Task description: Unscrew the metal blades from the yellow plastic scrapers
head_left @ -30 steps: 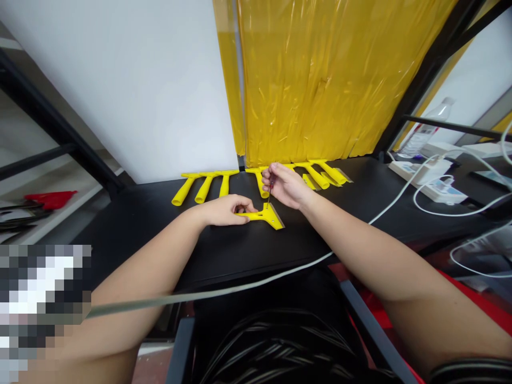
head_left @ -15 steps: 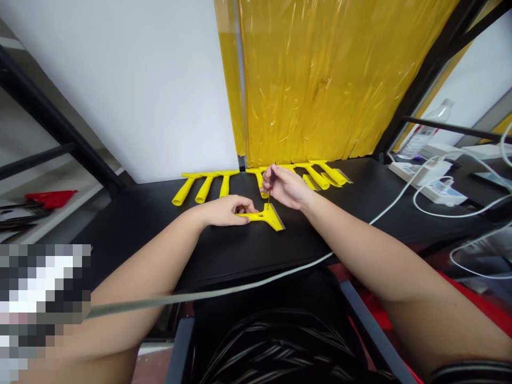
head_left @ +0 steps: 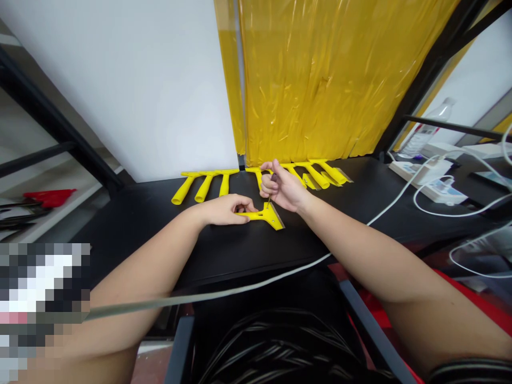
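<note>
My left hand [head_left: 232, 209] is closed around the handle of a yellow scraper [head_left: 272, 217], which lies on the black table with its metal blade edge facing right. Above the scraper's head, my right hand [head_left: 283, 185] grips a small screwdriver [head_left: 269, 199] held upright. Its thin shaft comes down onto the scraper head near the far edge; the handle is mostly hidden in my fingers. Behind my hands, more yellow scraper handles [head_left: 205, 188] lie in a row along the back of the table, and some at the right [head_left: 333, 175] show blades.
A white cable [head_left: 256, 285] hangs across the front of the black table [head_left: 224, 248]. White power strips [head_left: 430, 184] and a clear bottle [head_left: 428, 128] are at the right. A white panel and yellow plastic sheeting [head_left: 320, 85] stand behind the table, between black frame posts.
The fingers of my right hand have shifted on the screwdriver, with the index finger and thumb now loosened and raised. My left hand and the scraper stay almost in place.
</note>
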`<state>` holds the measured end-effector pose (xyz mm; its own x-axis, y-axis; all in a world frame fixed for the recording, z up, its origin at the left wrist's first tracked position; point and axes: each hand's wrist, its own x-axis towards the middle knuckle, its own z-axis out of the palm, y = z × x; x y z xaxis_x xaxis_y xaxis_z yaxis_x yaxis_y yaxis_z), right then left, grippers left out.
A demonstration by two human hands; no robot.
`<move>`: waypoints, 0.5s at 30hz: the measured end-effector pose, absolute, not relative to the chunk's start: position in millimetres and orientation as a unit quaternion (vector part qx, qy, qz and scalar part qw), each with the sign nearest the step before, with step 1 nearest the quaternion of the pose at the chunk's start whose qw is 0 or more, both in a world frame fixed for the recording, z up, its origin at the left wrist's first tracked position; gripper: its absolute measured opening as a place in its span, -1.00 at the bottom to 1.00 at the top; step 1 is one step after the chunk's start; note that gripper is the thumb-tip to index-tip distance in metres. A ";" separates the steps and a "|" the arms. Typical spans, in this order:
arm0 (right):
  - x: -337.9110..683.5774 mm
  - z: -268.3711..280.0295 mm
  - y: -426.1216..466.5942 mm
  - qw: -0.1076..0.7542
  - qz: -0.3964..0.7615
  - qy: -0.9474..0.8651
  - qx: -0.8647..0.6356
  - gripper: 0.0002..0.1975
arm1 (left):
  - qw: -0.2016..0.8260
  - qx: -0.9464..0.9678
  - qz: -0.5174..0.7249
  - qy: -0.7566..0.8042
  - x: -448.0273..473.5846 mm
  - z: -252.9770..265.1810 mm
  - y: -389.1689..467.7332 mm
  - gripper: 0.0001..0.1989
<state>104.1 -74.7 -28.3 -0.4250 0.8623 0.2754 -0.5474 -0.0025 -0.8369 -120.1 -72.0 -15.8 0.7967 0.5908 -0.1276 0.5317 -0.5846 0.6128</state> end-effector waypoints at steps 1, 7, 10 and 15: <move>103.8 -28.4 -75.3 0.521 0.687 -0.485 -0.150 -0.74 | 0.329 0.889 0.046 0.316 -120.0 -15.7 -72.2 -0.70; 104.8 -29.7 -72.7 0.542 0.669 -0.481 -0.166 -0.77 | 0.333 0.886 0.047 0.320 -120.2 -15.3 -72.8 -0.70; 107.3 -27.2 -72.1 0.518 0.690 -0.477 -0.168 -0.70 | 0.326 0.889 0.048 0.317 -120.0 -14.6 -73.4 -0.70; 123.8 -14.0 -77.6 0.516 0.708 -0.459 -0.144 -0.62 | 0.333 0.886 0.048 0.318 -121.7 -13.5 -73.5 -0.70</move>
<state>123.8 -77.6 -14.0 -0.4255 0.8636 0.2703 -0.5989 -0.0448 -0.7996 -121.7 -73.5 -13.5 0.7932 0.5955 -0.1271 0.5320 -0.5761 0.6205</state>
